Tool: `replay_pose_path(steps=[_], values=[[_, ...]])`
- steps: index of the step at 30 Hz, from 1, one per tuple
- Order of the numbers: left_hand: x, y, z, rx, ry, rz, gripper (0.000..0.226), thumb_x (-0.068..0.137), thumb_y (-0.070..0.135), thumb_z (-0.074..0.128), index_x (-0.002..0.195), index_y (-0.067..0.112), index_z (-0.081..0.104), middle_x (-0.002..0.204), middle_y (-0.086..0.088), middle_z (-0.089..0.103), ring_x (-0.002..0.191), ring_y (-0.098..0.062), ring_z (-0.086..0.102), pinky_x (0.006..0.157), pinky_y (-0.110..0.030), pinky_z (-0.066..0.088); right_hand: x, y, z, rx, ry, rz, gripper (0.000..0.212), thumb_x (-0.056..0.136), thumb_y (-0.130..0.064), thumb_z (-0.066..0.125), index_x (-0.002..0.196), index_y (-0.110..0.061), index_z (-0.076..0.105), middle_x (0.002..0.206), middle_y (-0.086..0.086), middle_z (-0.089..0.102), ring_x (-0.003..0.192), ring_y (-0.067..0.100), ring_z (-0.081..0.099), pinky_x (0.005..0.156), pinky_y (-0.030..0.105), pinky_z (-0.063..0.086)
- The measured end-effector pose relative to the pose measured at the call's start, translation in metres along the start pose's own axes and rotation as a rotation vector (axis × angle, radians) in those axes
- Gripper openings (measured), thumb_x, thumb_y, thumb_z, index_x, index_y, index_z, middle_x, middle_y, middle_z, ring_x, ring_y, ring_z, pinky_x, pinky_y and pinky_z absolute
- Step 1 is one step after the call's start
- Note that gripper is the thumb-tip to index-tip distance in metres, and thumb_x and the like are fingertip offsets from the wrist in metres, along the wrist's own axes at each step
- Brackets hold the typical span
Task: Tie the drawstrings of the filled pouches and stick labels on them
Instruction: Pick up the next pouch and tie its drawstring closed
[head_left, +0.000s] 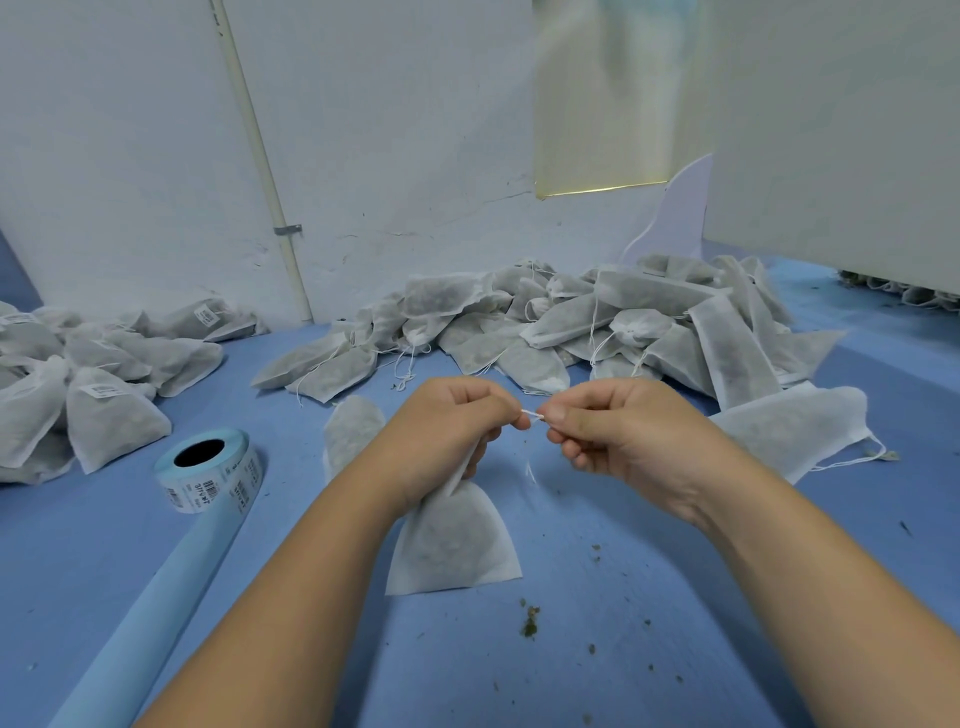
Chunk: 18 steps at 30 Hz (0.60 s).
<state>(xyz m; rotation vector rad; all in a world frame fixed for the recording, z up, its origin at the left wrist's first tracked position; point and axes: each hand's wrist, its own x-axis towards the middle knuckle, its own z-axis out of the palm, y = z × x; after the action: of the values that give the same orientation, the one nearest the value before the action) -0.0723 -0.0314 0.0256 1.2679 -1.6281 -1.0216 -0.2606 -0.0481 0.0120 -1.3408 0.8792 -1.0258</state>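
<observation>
Between my two grips, just above the blue worktop (675, 649), a short run of white drawstring (532, 414) is pulled taut.

Left grip (447, 421): fingers curled closed, thumb and forefinger pinching one end of the string. The lower fingers appear bunched round the neck of the pouch (452, 545).

Right grip (623, 431): closed to a fingertip pinch on the other end. The remaining fingers are curled, with nothing else visibly held.

The pouch hangs below my left wrist with its bottom edge on the worktop. It is filled, and dark contents show through the fabric. No label on the side facing me.

Step judged: drawing the knot tight. Labelling not yet done.

Risks noted:
1. The string is thin and held at the fingertips only. A slip on either side would slacken the knot.
2. Pulling too hard could snap the string or tear the fabric at the neck. Contents would then spill and add to the crumbs (529, 621) lying beside the pouch.
3. The neck is hidden under my left fingers, so I cannot tell whether it is fully gathered. A knot over a gaping neck would leak.
4. A loose tail (530, 470) dangles under the pinch and might get caught into the knot.
5. The label roll (210, 467) lies well to the left, beside my left forearm. A careless reach could set it rolling.
</observation>
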Motion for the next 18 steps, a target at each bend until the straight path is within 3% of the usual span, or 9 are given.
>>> replay_pose_path(steps=[3, 7, 9, 13, 16, 18], values=[[-0.001, 0.000, 0.000, 0.060, -0.006, -0.005, 0.017, 0.074, 0.033, 0.061, 0.068, 0.022, 0.073, 0.052, 0.011, 0.043, 0.047, -0.011, 0.036, 0.047, -0.022, 0.033, 0.000, -0.003, -0.002, -0.029, 0.034, -0.047, 0.009, 0.080, -0.007, 0.073, 0.074, -0.014, 0.076, 0.067, 0.005, 0.069, 0.054, 0.010, 0.057, 0.054, 0.019, 0.049], [-0.003, 0.002, 0.001, 0.094, -0.063, -0.028, 0.013, 0.082, 0.033, 0.067, 0.076, 0.024, 0.074, 0.059, 0.009, 0.056, 0.051, -0.008, 0.049, 0.060, -0.024, 0.041, 0.001, -0.005, -0.006, 0.010, 0.129, -0.111, 0.008, 0.082, -0.005, 0.071, 0.080, -0.012, 0.073, 0.064, 0.003, 0.068, 0.052, 0.009, 0.057, 0.052, 0.018, 0.047], [-0.004, 0.000, 0.001, 0.074, -0.134, -0.066, 0.019, 0.079, 0.040, 0.071, 0.085, 0.022, 0.074, 0.070, 0.007, 0.065, 0.061, -0.008, 0.059, 0.069, -0.026, 0.046, 0.001, -0.005, -0.008, -0.014, 0.206, -0.139, 0.005, 0.083, -0.006, 0.071, 0.082, -0.011, 0.071, 0.064, 0.001, 0.069, 0.051, 0.008, 0.058, 0.052, 0.017, 0.047], [-0.007, -0.005, 0.003, 0.067, -0.235, -0.119, 0.024, 0.083, 0.030, 0.074, 0.104, 0.018, 0.070, 0.090, 0.001, 0.074, 0.082, -0.015, 0.071, 0.080, -0.025, 0.053, 0.001, -0.007, -0.012, -0.052, 0.344, -0.181, 0.007, 0.081, -0.005, 0.072, 0.079, -0.012, 0.070, 0.059, -0.003, 0.067, 0.053, 0.007, 0.060, 0.058, 0.021, 0.051], [-0.005, -0.010, 0.006, 0.172, -0.160, -0.120, 0.017, 0.085, 0.028, 0.075, 0.101, 0.025, 0.071, 0.093, 0.004, 0.076, 0.091, -0.013, 0.071, 0.084, -0.027, 0.052, 0.002, -0.008, -0.013, -0.067, 0.398, -0.199, 0.011, 0.080, -0.003, 0.073, 0.077, -0.013, 0.069, 0.054, -0.007, 0.064, 0.051, 0.005, 0.058, 0.058, 0.020, 0.051], [-0.002, -0.012, 0.008, 0.183, -0.085, -0.111, 0.014, 0.085, 0.029, 0.074, 0.098, 0.028, 0.070, 0.090, 0.010, 0.075, 0.086, -0.007, 0.070, 0.080, -0.024, 0.052, 0.002, -0.008, -0.014, -0.068, 0.415, -0.204, 0.012, 0.080, -0.004, 0.073, 0.077, -0.014, 0.068, 0.052, -0.008, 0.063, 0.050, 0.003, 0.058, 0.055, 0.018, 0.049]])
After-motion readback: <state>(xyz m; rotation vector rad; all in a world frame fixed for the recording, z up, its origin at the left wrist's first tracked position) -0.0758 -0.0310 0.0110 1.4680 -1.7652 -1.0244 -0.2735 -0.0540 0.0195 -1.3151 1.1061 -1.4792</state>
